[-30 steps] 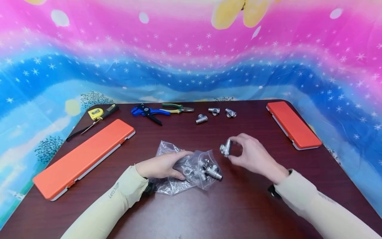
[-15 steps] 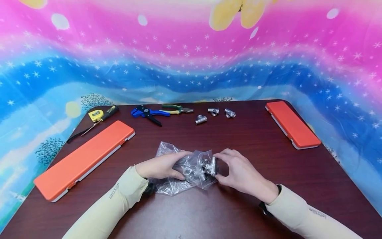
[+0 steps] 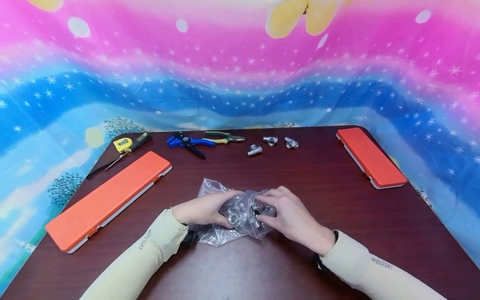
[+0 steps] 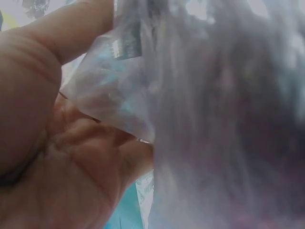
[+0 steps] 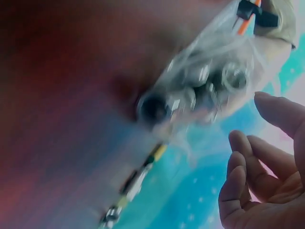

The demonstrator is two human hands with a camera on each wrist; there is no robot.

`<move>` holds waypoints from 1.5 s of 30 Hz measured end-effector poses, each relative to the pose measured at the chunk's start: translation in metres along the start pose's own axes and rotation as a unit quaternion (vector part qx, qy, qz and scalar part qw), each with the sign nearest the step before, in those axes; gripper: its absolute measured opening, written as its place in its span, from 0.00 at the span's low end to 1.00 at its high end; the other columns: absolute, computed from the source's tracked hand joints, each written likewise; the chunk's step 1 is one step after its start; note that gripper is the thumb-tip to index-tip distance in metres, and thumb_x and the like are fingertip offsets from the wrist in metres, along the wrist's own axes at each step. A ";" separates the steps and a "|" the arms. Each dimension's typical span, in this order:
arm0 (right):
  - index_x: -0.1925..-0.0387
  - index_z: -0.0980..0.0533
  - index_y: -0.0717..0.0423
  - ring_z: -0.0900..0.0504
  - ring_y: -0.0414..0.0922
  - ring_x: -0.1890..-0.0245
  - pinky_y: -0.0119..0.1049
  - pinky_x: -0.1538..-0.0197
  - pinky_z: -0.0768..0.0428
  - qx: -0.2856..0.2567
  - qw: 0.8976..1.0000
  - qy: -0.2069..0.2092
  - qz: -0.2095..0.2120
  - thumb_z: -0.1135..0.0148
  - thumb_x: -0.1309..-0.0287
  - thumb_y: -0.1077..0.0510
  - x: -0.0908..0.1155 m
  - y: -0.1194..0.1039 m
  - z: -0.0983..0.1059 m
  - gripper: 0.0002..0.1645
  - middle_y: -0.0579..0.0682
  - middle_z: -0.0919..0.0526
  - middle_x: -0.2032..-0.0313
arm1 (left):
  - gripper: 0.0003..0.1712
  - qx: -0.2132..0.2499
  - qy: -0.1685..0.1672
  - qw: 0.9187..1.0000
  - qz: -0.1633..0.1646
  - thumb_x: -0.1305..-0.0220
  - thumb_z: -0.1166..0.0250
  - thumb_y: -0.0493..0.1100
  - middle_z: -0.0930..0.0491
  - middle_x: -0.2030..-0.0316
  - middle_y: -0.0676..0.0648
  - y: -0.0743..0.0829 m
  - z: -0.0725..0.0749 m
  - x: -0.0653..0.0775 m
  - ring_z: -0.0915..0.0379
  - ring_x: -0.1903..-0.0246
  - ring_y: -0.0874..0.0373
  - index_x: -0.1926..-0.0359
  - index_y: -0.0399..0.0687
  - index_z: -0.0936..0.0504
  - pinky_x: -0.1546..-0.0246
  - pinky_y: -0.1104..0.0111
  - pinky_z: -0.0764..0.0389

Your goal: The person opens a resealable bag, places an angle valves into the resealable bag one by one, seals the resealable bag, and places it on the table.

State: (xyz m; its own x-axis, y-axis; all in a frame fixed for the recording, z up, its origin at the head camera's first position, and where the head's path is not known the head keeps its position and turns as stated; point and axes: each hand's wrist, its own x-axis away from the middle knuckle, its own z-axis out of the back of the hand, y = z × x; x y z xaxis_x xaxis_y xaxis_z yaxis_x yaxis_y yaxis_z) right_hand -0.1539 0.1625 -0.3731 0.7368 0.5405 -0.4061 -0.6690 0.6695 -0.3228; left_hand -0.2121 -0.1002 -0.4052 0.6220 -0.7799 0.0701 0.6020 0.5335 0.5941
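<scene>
A clear plastic bag [image 3: 213, 237] lies mid-table with several shiny metal pipe fittings [image 3: 233, 218] inside. My left hand [image 3: 204, 207] grips the bag from its left side, thumb on the near side. In the left wrist view the film passes between thumb and fingers of the left hand [image 4: 71, 143]. At the bag's open right end is my right hand [image 3: 290, 214], its fingers and thumb over the mouth and partly hiding the fittings there. The right wrist view shows the right hand [image 5: 267, 167] with nothing between thumb and fingers, beside the bagged fittings [image 5: 190, 98].
Three metal tee fittings [image 3: 255, 150] lie at the back of the table. Left of them are pliers [image 3: 225, 137], a blue wire stripper [image 3: 189, 141], a yellow tape measure [image 3: 122, 144] and a screwdriver [image 3: 138, 142]. Orange-lidded cases lie left [image 3: 110, 200] and right [image 3: 371, 158].
My right hand has moved left, carrying a metal tee fitting to the bag's mouth, and has let go of it there. The left hand keeps its grip on the bag.
</scene>
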 end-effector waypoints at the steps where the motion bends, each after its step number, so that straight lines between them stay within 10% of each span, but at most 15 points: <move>1: 0.51 0.16 0.59 0.22 0.45 0.59 0.41 0.55 0.21 0.002 1.000 0.001 -0.007 0.19 0.56 0.55 0.001 0.005 0.004 0.28 0.49 0.14 0.58 | 0.50 -0.001 0.000 1.000 0.000 0.46 0.22 0.43 0.32 0.33 0.45 0.000 0.000 0.000 0.35 0.35 0.53 0.26 0.46 0.40 0.36 0.58 0.32; 11: 0.41 0.22 0.59 0.21 0.55 0.49 0.55 0.43 0.25 0.001 0.985 -0.097 -0.142 0.29 0.44 0.66 -0.031 0.115 0.053 0.27 0.55 0.17 0.50 | 0.51 -0.009 -0.003 1.000 0.009 0.46 0.22 0.44 0.34 0.31 0.46 0.000 0.001 -0.003 0.38 0.33 0.53 0.26 0.48 0.41 0.35 0.59 0.34; 21: 0.28 0.37 0.59 0.28 0.61 0.41 0.52 0.45 0.25 0.089 0.961 -0.237 -0.111 0.49 0.52 0.80 -0.110 0.221 0.040 0.46 0.67 0.40 0.30 | 0.51 0.017 -0.015 0.999 0.031 0.46 0.23 0.43 0.35 0.30 0.48 0.000 -0.006 0.009 0.38 0.33 0.55 0.25 0.50 0.40 0.36 0.58 0.31; 26: 0.24 0.43 0.54 0.29 0.47 0.76 0.36 0.76 0.31 0.065 0.933 -0.318 -0.158 0.44 0.52 0.81 -0.137 0.238 0.033 0.53 0.66 0.51 0.26 | 0.50 0.017 -0.011 0.999 0.028 0.46 0.23 0.42 0.34 0.31 0.48 -0.001 -0.007 0.007 0.37 0.34 0.55 0.26 0.50 0.40 0.37 0.58 0.30; 29: 0.25 0.41 0.55 0.28 0.47 0.74 0.34 0.77 0.32 0.043 0.923 -0.339 -0.176 0.36 0.50 0.77 -0.144 0.244 0.035 0.51 0.66 0.47 0.27 | 0.50 0.015 -0.012 0.999 0.026 0.46 0.23 0.41 0.34 0.31 0.48 -0.002 -0.004 0.003 0.36 0.34 0.55 0.26 0.50 0.40 0.38 0.58 0.30; 35: 0.35 0.28 0.60 0.25 0.55 0.47 0.45 0.53 0.23 0.042 0.934 -0.319 -0.154 0.30 0.49 0.68 -0.141 0.246 0.037 0.37 0.62 0.25 0.43 | 0.50 0.005 -0.011 1.000 0.015 0.45 0.23 0.42 0.33 0.32 0.49 -0.001 -0.003 0.003 0.36 0.35 0.56 0.26 0.50 0.40 0.37 0.59 0.30; 45: 0.52 0.19 0.58 0.19 0.48 0.57 0.48 0.50 0.22 0.016 0.957 -0.235 -0.167 0.19 0.57 0.42 -0.096 0.221 0.050 0.34 0.51 0.15 0.59 | 0.50 0.005 -0.012 1.000 0.016 0.45 0.23 0.43 0.34 0.31 0.48 -0.001 -0.001 0.002 0.36 0.34 0.55 0.26 0.49 0.40 0.37 0.58 0.31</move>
State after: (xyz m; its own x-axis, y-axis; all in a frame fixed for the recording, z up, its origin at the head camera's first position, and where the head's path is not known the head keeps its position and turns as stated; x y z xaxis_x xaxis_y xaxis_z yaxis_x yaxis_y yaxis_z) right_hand -0.3681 0.2838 -0.3626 0.8762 0.4587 0.1477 -0.3911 0.8560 -0.3382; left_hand -0.2111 -0.1016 -0.4063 0.6290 -0.7699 0.1074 0.5768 0.5549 0.5995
